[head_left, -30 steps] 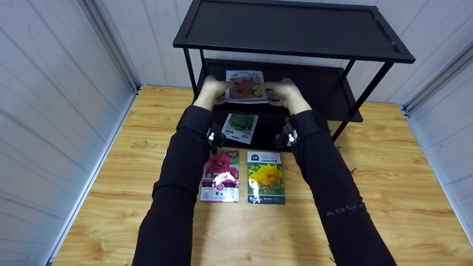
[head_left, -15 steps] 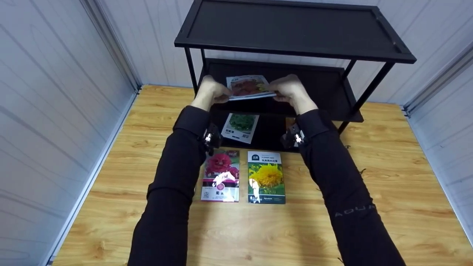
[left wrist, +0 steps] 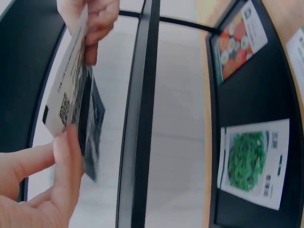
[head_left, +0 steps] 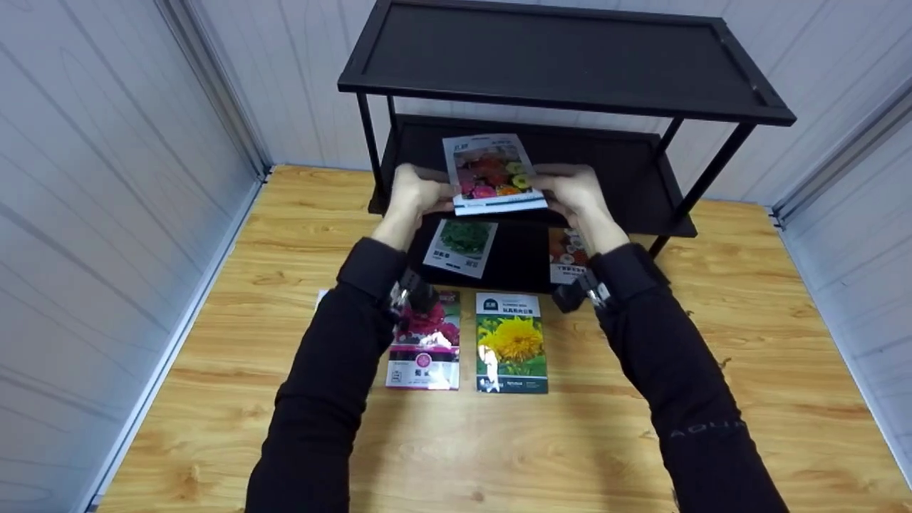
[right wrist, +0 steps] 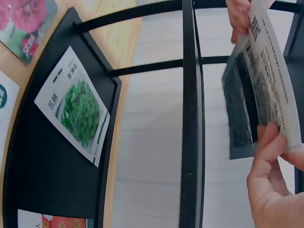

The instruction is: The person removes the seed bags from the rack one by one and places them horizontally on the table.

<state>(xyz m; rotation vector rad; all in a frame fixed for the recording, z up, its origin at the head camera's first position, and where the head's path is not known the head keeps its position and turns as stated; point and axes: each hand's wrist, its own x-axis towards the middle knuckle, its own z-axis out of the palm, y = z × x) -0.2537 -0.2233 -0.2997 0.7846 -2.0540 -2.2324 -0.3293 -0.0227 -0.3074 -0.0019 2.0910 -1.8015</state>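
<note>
Seed packets, loosely stacked and tilted, are pinched at opposite side edges by left-hand grip and right-hand grip, near the front of the middle shelf.

Held packet smooth; rack matt; sleeves cloth.

i log one small panelled booth: white wall panels at nine and three o'clock; wood-grain surface, six; black rack, one.
</note>
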